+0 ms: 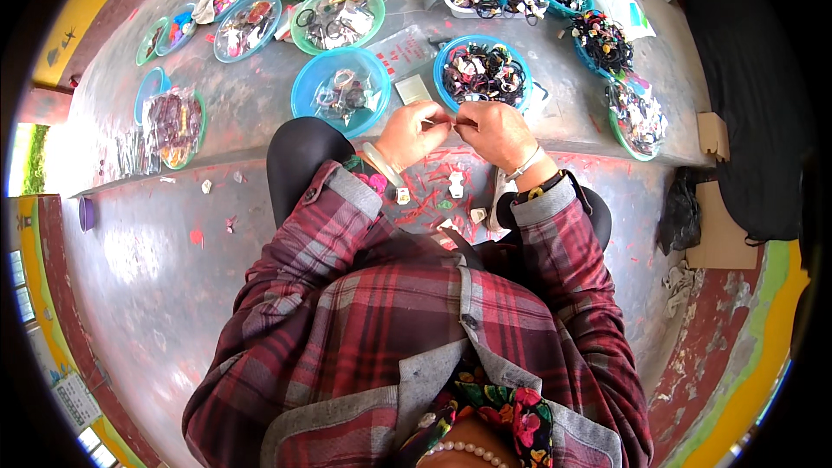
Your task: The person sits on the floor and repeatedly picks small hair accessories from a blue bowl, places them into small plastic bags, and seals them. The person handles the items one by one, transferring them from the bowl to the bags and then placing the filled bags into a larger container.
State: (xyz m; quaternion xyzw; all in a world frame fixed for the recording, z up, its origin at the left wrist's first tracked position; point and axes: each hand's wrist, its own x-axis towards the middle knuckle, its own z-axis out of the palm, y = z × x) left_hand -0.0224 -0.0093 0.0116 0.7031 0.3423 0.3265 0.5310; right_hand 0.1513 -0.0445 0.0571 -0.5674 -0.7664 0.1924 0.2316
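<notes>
Closest to my view sat a string of white pearl beads (459,449) and a flowered scarf (494,407), then the red plaid shirt (373,329) with grey cuffs that filled the lower half of the frame. Both forearms reached away from me to the step edge of the grey concrete floor (156,243).

The left hand (409,133) and right hand (496,131) met fingertip to fingertip, each pinched narrow on one small thin item (452,121) held between them; it was too small for me to tell what it was. A pale bangle (381,165) sat on the left wrist and a thin bracelet (526,163) on the right.

Just beyond the hands, on the raised level, stood a blue bowl (305,91) of clear-wrapped pieces to the left and a second blue bowl (444,56) full of dark hair ties to the right, with a small pale card (412,89) lying between them. Further back I saw a green bowl (302,17) of hair bands and several more bowls of mixed accessories. Below the hands, red scraps (425,199) and small white tags (455,182) were scattered on the floor. A black cloth (754,104) lay well apart at the right.
</notes>
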